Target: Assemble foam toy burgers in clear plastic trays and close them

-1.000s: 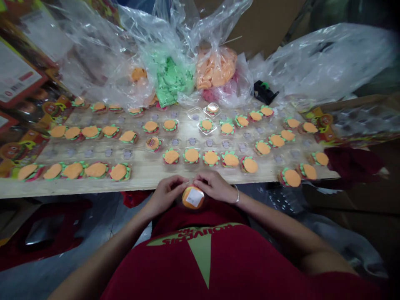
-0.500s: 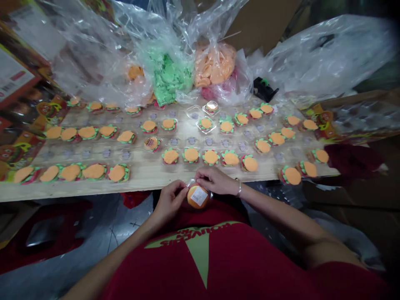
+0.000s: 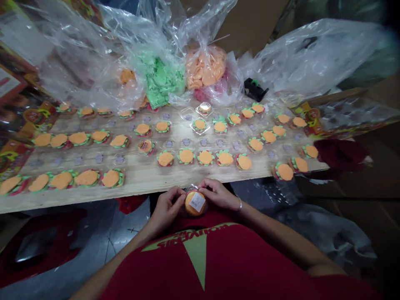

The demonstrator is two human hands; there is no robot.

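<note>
Just in front of the table edge, close to my body, a toy burger in a clear plastic case point(image 3: 195, 203) is held between both hands. A white label sticks to its face, which is turned up toward me. My left hand point(image 3: 168, 206) pinches the case at its left upper rim. On the right upper rim, my right hand point(image 3: 218, 193) closes with thumb and fingers. Nearest on the table point(image 3: 150, 185) stand several open clear cases with layered burgers, such as one burger point(image 3: 206, 157) with an orange top and green frill.
Plastic bags of green pieces point(image 3: 161, 81) and orange pieces point(image 3: 206, 68) stand at the back. A black tape dispenser point(image 3: 255, 89) sits right of them. Printed display boxes point(image 3: 312, 118) flank the rows. A dark red cloth point(image 3: 342, 155) lies at the right end; a red stool point(image 3: 40, 246) is below left.
The view has shifted, so the table's contents appear a little further left. Both hands still hold the cased burger; my right hand's fingers have moved slightly along the rim.
</note>
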